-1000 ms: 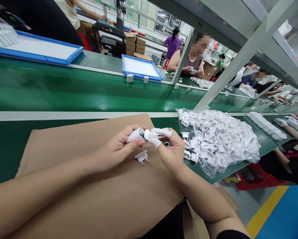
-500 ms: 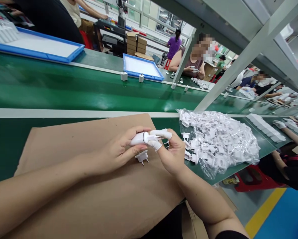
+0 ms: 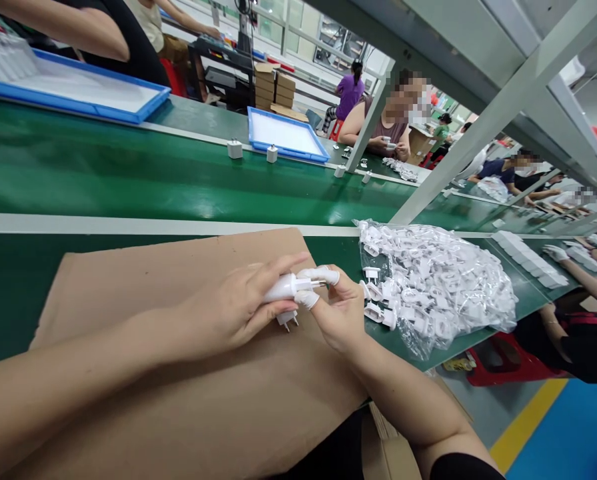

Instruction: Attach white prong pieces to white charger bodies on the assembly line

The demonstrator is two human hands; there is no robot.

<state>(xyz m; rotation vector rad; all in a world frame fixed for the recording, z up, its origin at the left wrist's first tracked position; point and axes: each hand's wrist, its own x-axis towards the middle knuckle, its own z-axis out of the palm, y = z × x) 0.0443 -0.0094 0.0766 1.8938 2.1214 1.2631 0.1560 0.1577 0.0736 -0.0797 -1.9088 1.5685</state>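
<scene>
My left hand (image 3: pixel 238 300) is closed around the body of a white plug adapter (image 3: pixel 280 289), above the cardboard. At the adapter's other end, my right hand (image 3: pixel 342 308) pinches the part with the metal pins between thumb and forefinger. Both those fingertips wear white finger cots. The adapter lies roughly level, its pins pointing right. Just below my left fingers, a loose white two-pin plug piece (image 3: pixel 287 319) rests on the brown cardboard sheet (image 3: pixel 188 393), partly hidden by the hand.
A clear bag of white plug pieces (image 3: pixel 443 283) lies to the right, several loose ones at its edge. Beyond runs a green conveyor belt (image 3: pixel 178 183) carrying white adapters (image 3: pixel 235 149). Blue-rimmed trays (image 3: pixel 288 135) stand across it. A slanted metal post (image 3: pixel 458 137) rises at right. Co-workers sit nearby.
Both hands have dipped slightly, and my left hand now covers more of the loose plug piece. The dark ring at the held adapter's joint no longer shows. Adapters on the belt have shifted left.
</scene>
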